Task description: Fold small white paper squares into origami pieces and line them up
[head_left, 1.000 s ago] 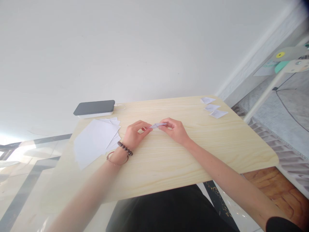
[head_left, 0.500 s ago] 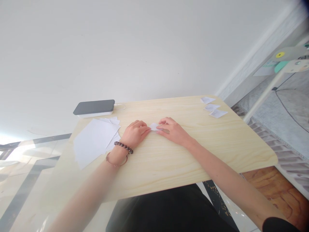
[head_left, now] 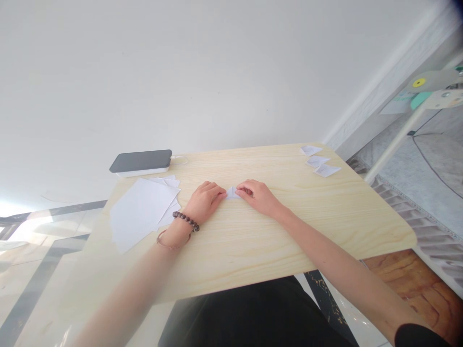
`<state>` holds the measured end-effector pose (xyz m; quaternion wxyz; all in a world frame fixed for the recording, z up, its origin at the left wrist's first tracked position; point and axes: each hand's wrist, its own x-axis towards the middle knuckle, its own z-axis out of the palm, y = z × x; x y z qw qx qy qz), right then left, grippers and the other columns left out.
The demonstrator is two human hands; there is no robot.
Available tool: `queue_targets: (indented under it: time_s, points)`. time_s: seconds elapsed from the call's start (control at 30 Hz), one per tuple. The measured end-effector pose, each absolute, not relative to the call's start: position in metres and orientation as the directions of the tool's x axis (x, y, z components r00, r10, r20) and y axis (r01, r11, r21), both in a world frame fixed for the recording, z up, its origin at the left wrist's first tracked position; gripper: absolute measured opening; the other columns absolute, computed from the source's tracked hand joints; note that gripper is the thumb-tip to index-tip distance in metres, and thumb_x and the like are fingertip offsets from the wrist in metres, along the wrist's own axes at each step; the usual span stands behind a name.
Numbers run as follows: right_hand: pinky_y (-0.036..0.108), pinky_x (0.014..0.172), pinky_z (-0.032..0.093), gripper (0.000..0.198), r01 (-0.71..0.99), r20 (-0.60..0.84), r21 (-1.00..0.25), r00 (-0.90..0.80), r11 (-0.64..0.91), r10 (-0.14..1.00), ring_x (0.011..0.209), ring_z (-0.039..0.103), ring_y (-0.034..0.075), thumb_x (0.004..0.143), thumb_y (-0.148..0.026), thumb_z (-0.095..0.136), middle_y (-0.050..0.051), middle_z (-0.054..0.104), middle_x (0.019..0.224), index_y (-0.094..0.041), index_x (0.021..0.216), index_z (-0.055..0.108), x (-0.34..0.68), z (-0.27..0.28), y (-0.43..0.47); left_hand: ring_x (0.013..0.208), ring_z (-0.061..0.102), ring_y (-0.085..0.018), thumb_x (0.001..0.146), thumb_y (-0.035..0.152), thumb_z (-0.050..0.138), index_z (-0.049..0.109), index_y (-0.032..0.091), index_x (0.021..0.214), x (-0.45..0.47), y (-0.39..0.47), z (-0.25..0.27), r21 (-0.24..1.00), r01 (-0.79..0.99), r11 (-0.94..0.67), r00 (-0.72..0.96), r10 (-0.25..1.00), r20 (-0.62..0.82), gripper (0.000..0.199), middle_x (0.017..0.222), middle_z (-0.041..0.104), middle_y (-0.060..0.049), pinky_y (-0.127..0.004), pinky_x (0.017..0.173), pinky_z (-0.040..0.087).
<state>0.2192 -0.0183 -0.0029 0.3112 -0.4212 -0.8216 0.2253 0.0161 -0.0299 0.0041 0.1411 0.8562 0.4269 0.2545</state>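
A small folded piece of white paper (head_left: 232,193) lies between my hands near the middle of the pale wooden table (head_left: 224,255), a crease line running down its centre. My left hand (head_left: 206,198) pinches its left edge between thumb and fingers. On the other edge, my right hand (head_left: 259,195) grips the paper with thumb and fingertips. The fingertips hide both ends of the paper. Left of my left hand lies a stack of white paper sheets (head_left: 141,209), loosely overlapped.
Three folded paper pieces (head_left: 327,170) sit in a row at the table's back right. A dark-screened phone (head_left: 142,161) rests on a white box at the back left, with a white cable (head_left: 181,159) beside it. A white wall (head_left: 217,77) stands behind the table.
My right fingers have closed in from a looser spread to a pinch on the paper. The paper now shows a centre crease and a peaked outline; both hands stay in nearly the same place.
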Motion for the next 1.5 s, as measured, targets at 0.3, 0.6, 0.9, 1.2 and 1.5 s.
queue_targets:
  time_s: [0.3, 0.6, 0.9, 1.2, 1.5]
  points:
    - [0.027, 0.07, 0.038, 0.023, 0.635, 0.305, -0.592, -0.393, 0.496, 0.867, 0.071, 0.051, 0.013, 0.084, -0.033, 0.045, 0.004, 0.061, 0.077, -0.019, 0.09, 0.062, 0.213, -0.008, -0.016, 0.086, 0.05, -0.021, 0.085, 0.029, 0.039, 0.057, 0.017, 0.096, 0.024, -0.034, 0.003, 0.43, 0.771, -0.469, 0.39, 0.882, 0.263, 0.024, 0.084, 0.063, -0.006, -0.035, 0.076, 0.041]
    - [0.025, 0.071, 0.039, 0.019, 0.686, 0.321, -0.549, -0.355, 0.478, 0.878, 0.074, 0.054, 0.011, 0.084, -0.032, 0.047, 0.003, 0.056, 0.086, -0.019, 0.087, 0.061, 0.211, -0.008, -0.019, 0.09, 0.048, -0.023, 0.085, 0.032, 0.04, 0.061, 0.019, 0.087, 0.03, -0.041, 0.011, 0.304, 0.87, -0.388, 0.33, 0.917, 0.226, 0.024, 0.082, 0.063, -0.005, -0.033, 0.07, 0.042]
    - [0.025, 0.068, 0.039, 0.009, 0.696, 0.293, -0.563, -0.334, 0.445, 0.896, 0.073, 0.055, 0.012, 0.08, -0.027, 0.051, 0.001, 0.058, 0.081, -0.019, 0.079, 0.055, 0.209, -0.006, -0.017, 0.088, 0.048, -0.018, 0.086, 0.024, 0.042, 0.059, 0.026, 0.094, 0.03, -0.041, 0.008, 0.233, 0.852, -0.468, 0.405, 0.873, 0.274, 0.019, 0.096, 0.058, -0.001, -0.028, 0.068, 0.042]
    - [0.024, 0.067, 0.039, 0.008, 0.609, 0.311, -0.619, -0.39, 0.496, 0.867, 0.071, 0.052, 0.01, 0.079, -0.024, 0.051, 0.0, 0.056, 0.08, -0.019, 0.081, 0.056, 0.217, -0.004, -0.016, 0.075, 0.05, -0.018, 0.081, 0.009, 0.044, 0.06, 0.019, 0.09, 0.029, -0.043, 0.01, -0.076, 0.79, -0.608, 0.602, 0.747, 0.283, 0.021, 0.076, 0.058, -0.003, -0.031, 0.063, 0.038]
    - [0.025, 0.064, 0.037, 0.013, 0.597, 0.223, -0.687, -0.371, 0.416, 0.901, 0.068, 0.048, 0.011, 0.07, -0.025, 0.056, -0.001, 0.054, 0.08, -0.019, 0.082, 0.053, 0.215, -0.001, -0.015, 0.073, 0.05, -0.018, 0.08, 0.007, 0.043, 0.059, 0.019, 0.084, 0.031, -0.045, 0.017, -0.146, 0.778, -0.611, 0.628, 0.747, 0.217, 0.02, 0.076, 0.057, -0.003, -0.029, 0.056, 0.036]
